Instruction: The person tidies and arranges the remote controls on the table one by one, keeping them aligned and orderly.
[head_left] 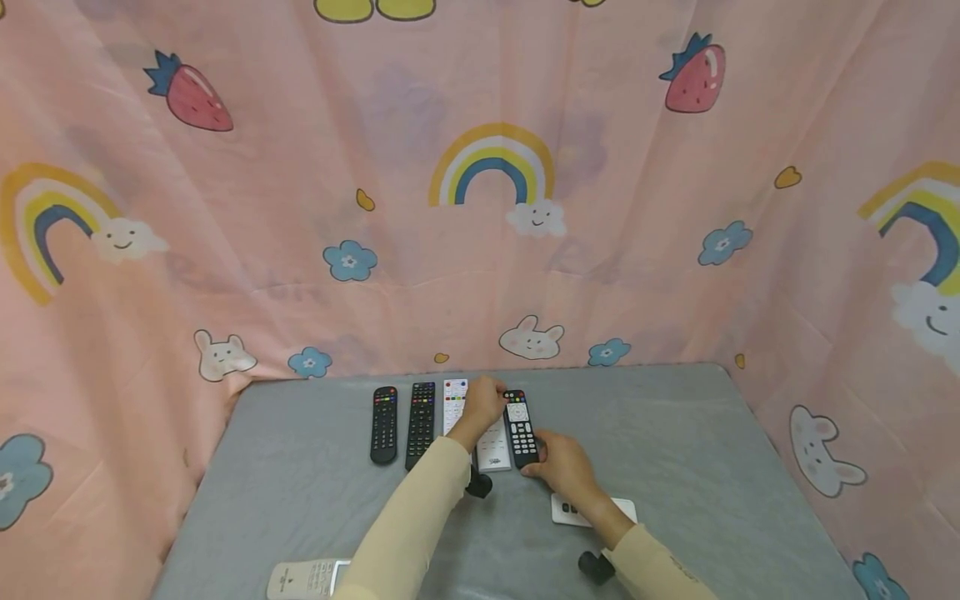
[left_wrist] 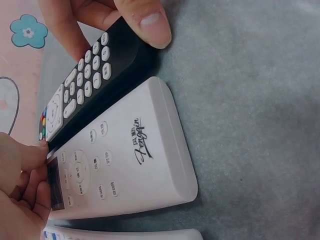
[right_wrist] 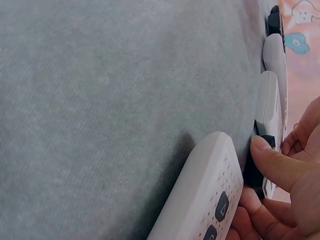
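A black remote control (head_left: 522, 429) with white keys lies at the right end of a row. My right hand (head_left: 567, 464) grips its near end, thumb on the near corner and fingers along the right side. At its far end, my left hand (head_left: 483, 408) holds the upper left edge with the fingertips; the other fingers are curled in the left wrist view. Just left of it lies a white remote control (left_wrist: 125, 145) with dark lettering and a small dark screen, partly under my left hand. Another white remote control (head_left: 454, 400) with coloured keys lies farther left, partly covered.
Two more black remotes, a long one (head_left: 422, 421) and a rounded one (head_left: 384, 425), continue the row leftward. A white remote (right_wrist: 200, 195) lies beneath my right wrist. At the front left is a cream remote (head_left: 300, 580). The grey tabletop (head_left: 660, 433) meets a patterned pink curtain (head_left: 480, 292).
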